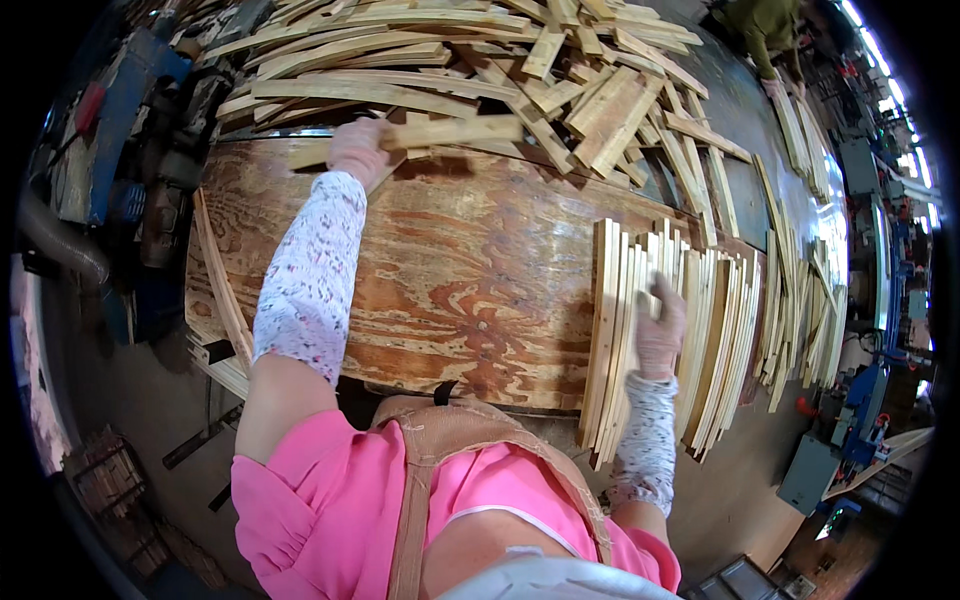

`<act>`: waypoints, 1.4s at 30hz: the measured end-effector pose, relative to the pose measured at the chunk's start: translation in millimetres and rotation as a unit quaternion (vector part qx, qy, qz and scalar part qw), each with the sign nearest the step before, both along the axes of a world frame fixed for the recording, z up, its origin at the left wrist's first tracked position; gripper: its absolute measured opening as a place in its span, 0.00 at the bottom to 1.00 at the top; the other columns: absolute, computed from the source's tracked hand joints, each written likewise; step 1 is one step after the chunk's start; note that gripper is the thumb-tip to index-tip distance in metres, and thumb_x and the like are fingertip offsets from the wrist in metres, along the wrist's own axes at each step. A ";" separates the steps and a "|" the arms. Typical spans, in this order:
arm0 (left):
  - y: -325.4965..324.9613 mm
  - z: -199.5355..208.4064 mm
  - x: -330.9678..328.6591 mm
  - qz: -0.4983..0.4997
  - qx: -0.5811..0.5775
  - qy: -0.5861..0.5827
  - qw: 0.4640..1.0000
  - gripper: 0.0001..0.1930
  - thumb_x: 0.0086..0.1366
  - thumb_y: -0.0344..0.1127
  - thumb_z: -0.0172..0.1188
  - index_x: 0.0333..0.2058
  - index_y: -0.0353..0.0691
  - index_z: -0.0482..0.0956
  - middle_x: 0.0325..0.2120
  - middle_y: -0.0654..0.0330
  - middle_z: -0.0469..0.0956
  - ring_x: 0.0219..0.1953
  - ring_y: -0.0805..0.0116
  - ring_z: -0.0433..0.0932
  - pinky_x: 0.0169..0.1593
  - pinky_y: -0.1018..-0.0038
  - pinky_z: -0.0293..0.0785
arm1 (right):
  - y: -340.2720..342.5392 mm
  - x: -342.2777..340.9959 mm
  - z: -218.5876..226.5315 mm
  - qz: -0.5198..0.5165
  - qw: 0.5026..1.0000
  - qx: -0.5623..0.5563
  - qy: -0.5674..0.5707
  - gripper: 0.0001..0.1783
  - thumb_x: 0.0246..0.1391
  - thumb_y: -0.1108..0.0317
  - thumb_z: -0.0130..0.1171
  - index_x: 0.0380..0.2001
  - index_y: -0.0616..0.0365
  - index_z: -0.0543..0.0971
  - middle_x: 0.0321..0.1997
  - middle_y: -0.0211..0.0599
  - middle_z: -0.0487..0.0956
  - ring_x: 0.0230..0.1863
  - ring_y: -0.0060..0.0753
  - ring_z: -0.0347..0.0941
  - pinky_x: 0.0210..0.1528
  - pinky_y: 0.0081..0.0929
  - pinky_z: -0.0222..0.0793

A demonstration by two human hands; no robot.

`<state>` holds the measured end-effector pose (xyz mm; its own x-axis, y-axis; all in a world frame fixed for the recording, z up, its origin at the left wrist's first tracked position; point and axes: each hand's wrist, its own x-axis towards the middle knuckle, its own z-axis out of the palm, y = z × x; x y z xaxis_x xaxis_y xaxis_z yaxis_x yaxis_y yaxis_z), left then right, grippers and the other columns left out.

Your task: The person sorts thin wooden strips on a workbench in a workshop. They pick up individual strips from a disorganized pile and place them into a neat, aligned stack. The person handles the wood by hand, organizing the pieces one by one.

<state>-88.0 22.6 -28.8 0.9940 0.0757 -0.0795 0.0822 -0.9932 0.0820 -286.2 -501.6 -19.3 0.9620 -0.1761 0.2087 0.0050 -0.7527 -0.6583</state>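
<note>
My left hand (360,148), in a pale pinkish glove, is closed around a short wooden board (460,131) at the far left of the plywood tabletop (470,270). The board lies roughly crosswise and is blurred by motion. Over on the right, my right hand (660,328) is above a row of narrow wooden strips (612,320) laid side by side. Its thumb and fingers look apart, with nothing seen between them. The row's ends stick out past the tabletop's near edge.
A big jumbled pile of wooden strips (370,90) covers the far side. One long strip (222,285) leans along the left edge. Blue machinery (125,150) stands at the left. At the far right, another person (765,35) handles strips, and more strips (785,290) lie beyond my row.
</note>
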 end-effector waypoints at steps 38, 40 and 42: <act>-147.8 -65.3 -176.1 0.152 -0.563 -0.005 0.812 0.35 0.68 0.33 0.69 0.68 0.25 0.65 0.59 0.45 0.76 0.59 0.57 0.76 0.66 0.63 0.72 | -169.3 -140.3 -59.9 -0.327 0.814 -0.349 0.329 0.47 0.55 0.30 0.66 0.74 0.34 0.68 0.52 0.39 0.83 0.56 0.44 0.79 0.52 0.48 0.74; -198.5 -97.1 -205.7 0.069 -0.620 0.049 0.780 0.34 0.66 0.33 0.69 0.66 0.25 0.67 0.55 0.46 0.78 0.56 0.56 0.78 0.65 0.62 0.73 | -178.6 -148.2 -67.3 -0.334 0.816 -0.326 0.342 0.51 0.52 0.28 0.67 0.74 0.37 0.68 0.55 0.40 0.81 0.58 0.44 0.78 0.55 0.48 0.72; -249.3 -116.8 -230.9 0.070 -0.614 0.097 0.780 0.34 0.66 0.33 0.70 0.66 0.25 0.67 0.55 0.44 0.78 0.56 0.54 0.79 0.65 0.61 0.73 | -174.3 -144.0 -60.7 -0.335 0.812 -0.314 0.360 0.53 0.51 0.27 0.67 0.76 0.37 0.67 0.56 0.41 0.81 0.59 0.45 0.77 0.57 0.47 0.71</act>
